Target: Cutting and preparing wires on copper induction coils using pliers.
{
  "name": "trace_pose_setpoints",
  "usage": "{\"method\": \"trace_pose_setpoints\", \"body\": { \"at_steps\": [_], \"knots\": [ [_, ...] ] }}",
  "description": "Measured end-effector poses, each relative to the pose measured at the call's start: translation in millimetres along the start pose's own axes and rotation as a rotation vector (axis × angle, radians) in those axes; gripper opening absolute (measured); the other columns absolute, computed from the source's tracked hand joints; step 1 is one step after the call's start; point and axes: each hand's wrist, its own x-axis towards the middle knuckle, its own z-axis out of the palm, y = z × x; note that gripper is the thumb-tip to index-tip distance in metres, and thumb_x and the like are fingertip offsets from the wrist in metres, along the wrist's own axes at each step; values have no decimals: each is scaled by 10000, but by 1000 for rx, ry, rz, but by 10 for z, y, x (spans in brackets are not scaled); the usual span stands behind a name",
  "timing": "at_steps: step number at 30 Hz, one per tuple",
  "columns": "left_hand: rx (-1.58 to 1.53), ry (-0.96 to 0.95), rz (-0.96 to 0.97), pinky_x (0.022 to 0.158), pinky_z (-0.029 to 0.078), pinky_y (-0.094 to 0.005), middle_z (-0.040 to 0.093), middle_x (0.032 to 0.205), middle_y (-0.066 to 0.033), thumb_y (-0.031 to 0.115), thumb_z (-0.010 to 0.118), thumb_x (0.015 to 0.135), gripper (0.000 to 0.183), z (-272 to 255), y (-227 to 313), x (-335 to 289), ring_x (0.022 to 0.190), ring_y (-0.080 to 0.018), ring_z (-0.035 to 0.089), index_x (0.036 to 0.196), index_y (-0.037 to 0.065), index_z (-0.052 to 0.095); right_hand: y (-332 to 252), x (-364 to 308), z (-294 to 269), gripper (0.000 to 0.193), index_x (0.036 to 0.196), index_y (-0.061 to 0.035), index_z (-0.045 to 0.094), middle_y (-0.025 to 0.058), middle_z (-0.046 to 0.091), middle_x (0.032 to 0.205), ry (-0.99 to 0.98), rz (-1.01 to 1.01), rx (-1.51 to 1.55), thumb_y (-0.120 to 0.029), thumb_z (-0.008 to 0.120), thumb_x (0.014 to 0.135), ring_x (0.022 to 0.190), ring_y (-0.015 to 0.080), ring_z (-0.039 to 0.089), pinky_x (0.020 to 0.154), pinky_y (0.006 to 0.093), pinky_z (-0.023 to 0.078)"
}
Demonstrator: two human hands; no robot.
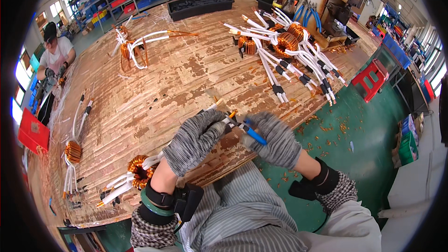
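Observation:
Both my hands wear grey knitted gloves and meet over the table's near edge. My left hand (pixel 193 137) is closed around white-sleeved wire leads, whose bare copper end (pixel 233 114) sticks out past the fingers. In my right hand (pixel 277 142), somewhat blurred, are blue-handled pliers (pixel 255 136), their jaws at that wire end. By my left wrist lies a copper-wound ring coil (pixel 141 171), its white leads running toward my left hand. Farther left rests another ring coil (pixel 73 152) with white leads.
More coils (pixel 285 44) with white leads are heaped at the far right, and others (pixel 126 49) lie far left. A black tray (pixel 200 5) stands at the back. Several blue-handled pliers (pixel 308 15) hang near a machine. A red stool (pixel 371 80) stands right; another person (pixel 56 56) works far left.

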Motion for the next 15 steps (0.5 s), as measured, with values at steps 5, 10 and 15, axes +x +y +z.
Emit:
{"method": "trace_pose_setpoints", "body": {
  "at_steps": [5, 10, 15],
  "knots": [
    [-22, 18, -16, 739, 455, -281, 618, 878, -97, 161, 506, 883, 268, -28, 79, -11, 807, -136, 548, 1051, -41, 555, -23, 34, 119, 552, 1169, 2, 482, 191, 565, 987, -267, 362, 904, -406, 577, 809, 908, 299, 557, 810, 367, 439],
    [-100, 50, -37, 575, 409, -230, 560, 715, -15, 221, 545, 862, 271, -21, 68, 52, 641, -78, 479, 987, -14, 595, -38, 90, 111, 563, 1196, 2, 459, 204, 555, 1027, -310, 396, 896, -404, 561, 820, 954, 308, 550, 854, 369, 426],
    [-75, 19, -51, 536, 378, -223, 525, 660, 10, 284, 560, 846, 308, -72, 101, 20, 595, -64, 450, 961, 2, 608, 61, 95, 90, 555, 1203, -14, 459, 216, 520, 1092, -107, 26, 97, -396, 560, 814, 1034, 353, 498, 876, 407, 417]
  ]
}}
